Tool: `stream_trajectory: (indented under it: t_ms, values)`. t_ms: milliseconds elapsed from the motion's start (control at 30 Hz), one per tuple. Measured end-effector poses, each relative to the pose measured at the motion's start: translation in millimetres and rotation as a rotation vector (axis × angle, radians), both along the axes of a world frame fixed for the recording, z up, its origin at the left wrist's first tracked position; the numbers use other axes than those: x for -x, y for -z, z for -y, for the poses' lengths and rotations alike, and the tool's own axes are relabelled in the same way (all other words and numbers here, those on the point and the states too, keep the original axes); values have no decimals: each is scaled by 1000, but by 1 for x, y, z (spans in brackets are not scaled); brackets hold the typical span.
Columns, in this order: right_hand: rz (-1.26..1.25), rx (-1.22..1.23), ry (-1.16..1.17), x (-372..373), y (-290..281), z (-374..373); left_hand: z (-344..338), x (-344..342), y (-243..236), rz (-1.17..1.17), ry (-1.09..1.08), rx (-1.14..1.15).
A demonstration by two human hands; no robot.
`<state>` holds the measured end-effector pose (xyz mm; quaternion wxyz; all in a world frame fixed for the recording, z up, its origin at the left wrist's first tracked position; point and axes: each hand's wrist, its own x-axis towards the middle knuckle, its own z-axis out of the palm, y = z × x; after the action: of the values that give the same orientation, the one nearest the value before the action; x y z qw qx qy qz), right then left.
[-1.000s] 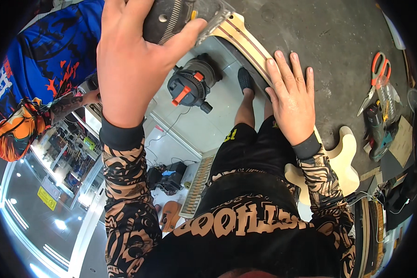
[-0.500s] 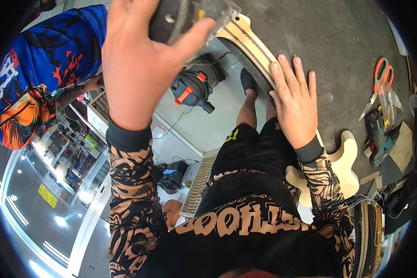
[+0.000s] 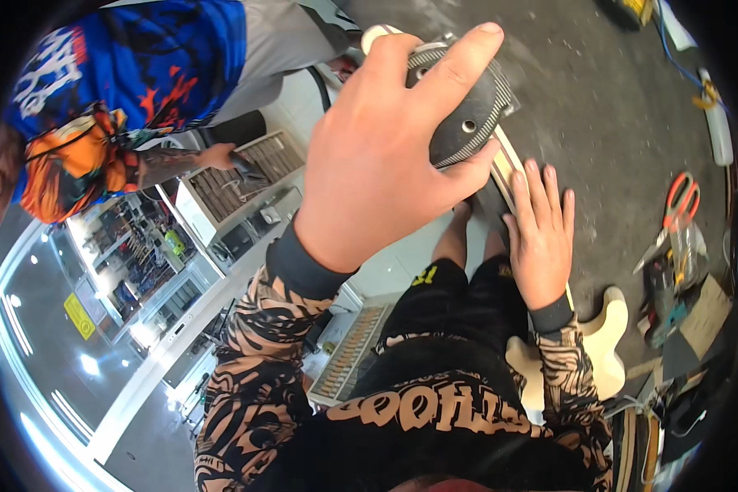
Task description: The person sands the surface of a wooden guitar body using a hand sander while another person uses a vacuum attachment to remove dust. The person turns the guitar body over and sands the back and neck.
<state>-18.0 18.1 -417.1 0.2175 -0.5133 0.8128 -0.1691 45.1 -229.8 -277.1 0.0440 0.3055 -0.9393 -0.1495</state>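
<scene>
My left hand (image 3: 369, 156) grips a dark round-based tool (image 3: 471, 107) with a ridged rim and clear plastic edge, over the pale wooden guitar neck (image 3: 500, 168). My right hand (image 3: 539, 238) lies on the neck just below the tool, fingers stretched out. The neck, with dark stripes along it, runs down under my hands toward the unfinished double-cutaway guitar body (image 3: 607, 357) at lower right, partly hidden by my sleeve.
Red-handled scissors (image 3: 682, 197), a power tool (image 3: 660, 303) and a white bottle (image 3: 717, 131) lie on the dark worktop (image 3: 599, 164). A co-worker in blue (image 3: 139, 57) stands at left, a hand (image 3: 217, 156) by a slotted wooden rack (image 3: 262, 160). Another rack (image 3: 344, 361) sits lower down.
My left hand has moved rightward along the neck with the tool, closer to my right hand. The view has shifted, bringing more of the co-worker in and hiding the floor vacuum.
</scene>
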Motion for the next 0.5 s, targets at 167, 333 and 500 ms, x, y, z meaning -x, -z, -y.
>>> stream_trajectory:
  t_ms: [167,333,500]
  values:
    - [-8,4,-4,-3,-2,5,43,6,-23,-27,-204,-160]
    - [-14,12,-7,0,1,7,56,-18,10,-265,-23,-78]
    - [-2,7,-3,2,-1,7,45,-19,4,-145,-33,-92]
